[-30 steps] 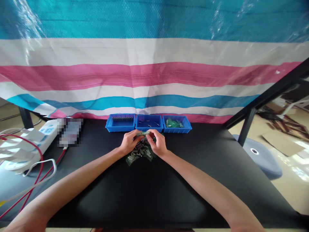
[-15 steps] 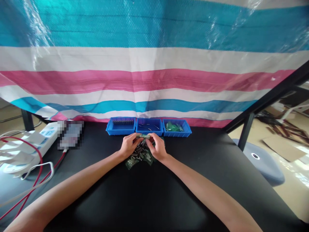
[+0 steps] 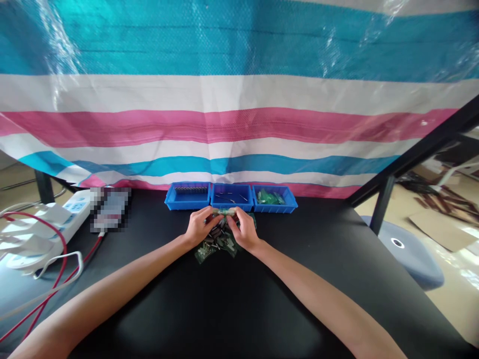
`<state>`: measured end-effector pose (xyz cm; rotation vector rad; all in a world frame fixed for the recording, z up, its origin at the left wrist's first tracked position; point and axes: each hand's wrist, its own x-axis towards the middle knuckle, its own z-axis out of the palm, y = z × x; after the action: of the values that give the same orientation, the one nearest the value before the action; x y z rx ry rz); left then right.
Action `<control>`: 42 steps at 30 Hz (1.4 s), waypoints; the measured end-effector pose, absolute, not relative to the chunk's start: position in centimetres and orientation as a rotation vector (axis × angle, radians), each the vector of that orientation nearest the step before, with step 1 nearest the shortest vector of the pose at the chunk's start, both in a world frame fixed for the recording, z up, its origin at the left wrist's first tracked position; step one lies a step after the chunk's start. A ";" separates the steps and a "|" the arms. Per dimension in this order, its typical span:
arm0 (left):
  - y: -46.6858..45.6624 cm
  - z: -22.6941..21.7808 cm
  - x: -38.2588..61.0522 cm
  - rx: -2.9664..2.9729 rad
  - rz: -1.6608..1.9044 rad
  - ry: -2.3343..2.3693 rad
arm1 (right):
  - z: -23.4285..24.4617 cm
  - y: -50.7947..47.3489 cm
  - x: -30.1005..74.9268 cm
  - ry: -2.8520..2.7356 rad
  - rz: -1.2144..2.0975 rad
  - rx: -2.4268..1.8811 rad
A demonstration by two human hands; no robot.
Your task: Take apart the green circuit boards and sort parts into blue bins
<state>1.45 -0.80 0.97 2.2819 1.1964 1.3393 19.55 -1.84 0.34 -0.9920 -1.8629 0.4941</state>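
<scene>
Between my two hands is a small greenish plastic packet, pinched at both ends; its contents are too small to name. My left hand grips the left end between thumb and fingers. Its right end is in the closed fingers of my right hand. Below and behind the hands lies a pile of small metal parts and green plastic packets, partly covered by the fingers. Just beyond stand three blue bins: the left bin has a row of dark coil-like parts, the middle bin a few thin metal pieces, the right bin green packets.
A white power strip with plugs and red and white cables sits at the left, beside a blurred-out device. A striped plastic sheet hangs behind the black table. A grey stool stands off the right edge.
The packet appears slightly flatter and more level between my fingers. Both hands stay in nearly the same place, and the pile and bins look unchanged.
</scene>
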 end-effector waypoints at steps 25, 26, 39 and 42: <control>-0.9 1.3 1.3 2.241 1.294 1.044 | 0.4 -2.0 19.6 -1.872 0.476 -0.991; -0.9 1.3 1.3 2.243 1.294 1.045 | 0.5 -2.0 19.7 -1.878 0.477 -0.983; -1.0 1.2 1.3 2.295 1.269 1.082 | 0.3 -1.8 19.6 -1.866 0.417 -1.006; -1.1 1.2 1.3 2.329 1.239 1.058 | 0.4 -1.9 19.6 -1.880 0.432 -0.982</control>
<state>1.29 -1.14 1.24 2.3290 1.0581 1.2389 19.56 -1.86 0.40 -0.9823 -1.8802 0.4324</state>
